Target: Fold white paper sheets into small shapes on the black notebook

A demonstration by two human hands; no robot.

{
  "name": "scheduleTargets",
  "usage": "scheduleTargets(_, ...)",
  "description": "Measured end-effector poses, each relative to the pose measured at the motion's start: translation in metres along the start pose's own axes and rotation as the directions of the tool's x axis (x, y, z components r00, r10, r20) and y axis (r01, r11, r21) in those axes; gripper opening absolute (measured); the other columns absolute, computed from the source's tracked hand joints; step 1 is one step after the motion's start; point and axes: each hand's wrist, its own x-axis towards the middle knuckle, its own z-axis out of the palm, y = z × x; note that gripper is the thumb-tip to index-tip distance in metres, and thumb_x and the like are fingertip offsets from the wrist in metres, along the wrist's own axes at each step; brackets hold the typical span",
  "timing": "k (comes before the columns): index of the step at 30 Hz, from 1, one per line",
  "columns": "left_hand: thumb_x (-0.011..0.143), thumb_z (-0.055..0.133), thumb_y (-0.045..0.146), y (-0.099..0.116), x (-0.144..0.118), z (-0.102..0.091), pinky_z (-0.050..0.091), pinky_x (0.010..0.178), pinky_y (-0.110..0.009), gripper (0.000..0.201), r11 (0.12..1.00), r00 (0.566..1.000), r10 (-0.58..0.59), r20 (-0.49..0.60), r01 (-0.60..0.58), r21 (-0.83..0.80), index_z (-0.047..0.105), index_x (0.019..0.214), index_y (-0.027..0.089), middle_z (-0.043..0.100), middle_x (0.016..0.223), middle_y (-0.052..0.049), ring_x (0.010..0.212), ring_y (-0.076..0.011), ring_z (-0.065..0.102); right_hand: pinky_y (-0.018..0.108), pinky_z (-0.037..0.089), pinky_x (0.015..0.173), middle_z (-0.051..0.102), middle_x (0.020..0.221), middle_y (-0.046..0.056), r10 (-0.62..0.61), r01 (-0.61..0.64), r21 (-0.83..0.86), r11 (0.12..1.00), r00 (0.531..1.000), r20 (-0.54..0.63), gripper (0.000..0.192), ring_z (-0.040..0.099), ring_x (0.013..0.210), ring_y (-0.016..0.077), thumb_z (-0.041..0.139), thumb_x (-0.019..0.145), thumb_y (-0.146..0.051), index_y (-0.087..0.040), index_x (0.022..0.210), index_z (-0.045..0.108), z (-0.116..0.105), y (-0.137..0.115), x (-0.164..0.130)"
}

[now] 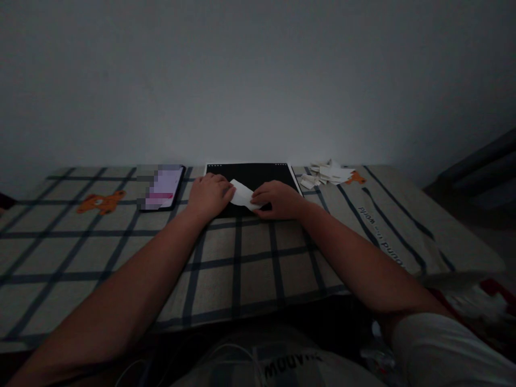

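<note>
A small white piece of paper lies slantwise between my hands, over a black sheet with a white border. My left hand rests on the left side of the black sheet, its thumb and fingertips at the paper's left end. At the other end, my right hand pinches the paper between thumb and fingers. The fingers of my left hand are bent together, and their undersides are hidden.
A lit phone lies to the left on the checked tablecloth. Right of the black sheet is a loose pile of white paper pieces. A grey wall rises directly behind the table.
</note>
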Motion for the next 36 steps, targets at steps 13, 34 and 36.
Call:
scheduleTargets(13, 0.101, 0.043, 0.033, 0.008, -0.006, -0.012, 0.043, 0.108, -0.048, 0.038, 0.933, 0.955, 0.178, -0.237, -0.24, -0.269, 0.069, 0.128, 0.025, 0.065, 0.132, -0.01, 0.127, -0.0281, 0.056, 0.037, 0.053, 0.08, 0.076, 0.089, 0.009, 0.56, -0.51, 0.231, 0.828, 0.763, -0.324, 0.022, 0.068, 0.083, 0.0243, 0.059, 0.084, -0.022, -0.015, 0.096, 0.077, 0.007, 0.024, 0.004)
scheduleTargets(34, 0.104, 0.042, 0.047, 0.005, 0.0, 0.007, 0.042, 0.115, -0.048, 0.052, 0.937, 0.94, 0.311, 0.14, -0.278, -0.213, 0.061, 0.143, 0.018, 0.056, 0.153, -0.011, 0.139, -0.0286, 0.053, 0.029, 0.038, 0.063, 0.075, 0.092, 0.008, 0.722, -0.717, -0.081, 0.692, 0.69, 0.059, 0.027, 0.064, 0.081, 0.0208, 0.064, 0.09, -0.044, -0.019, 0.092, 0.074, -0.011, -0.003, 0.006)
scheduleTargets(36, 0.103, 0.044, 0.047, 0.003, 0.001, 0.007, 0.042, 0.115, -0.048, 0.05, 0.931, 0.937, 0.324, 0.129, -0.292, -0.218, 0.064, 0.139, 0.019, 0.058, 0.151, -0.011, 0.138, -0.0287, 0.054, 0.029, 0.041, 0.066, 0.075, 0.097, 0.007, 0.732, -0.731, -0.047, 0.681, 0.681, 0.011, 0.029, 0.064, 0.083, 0.021, 0.064, 0.09, -0.045, -0.02, 0.101, 0.072, -0.01, -0.003, 0.006)
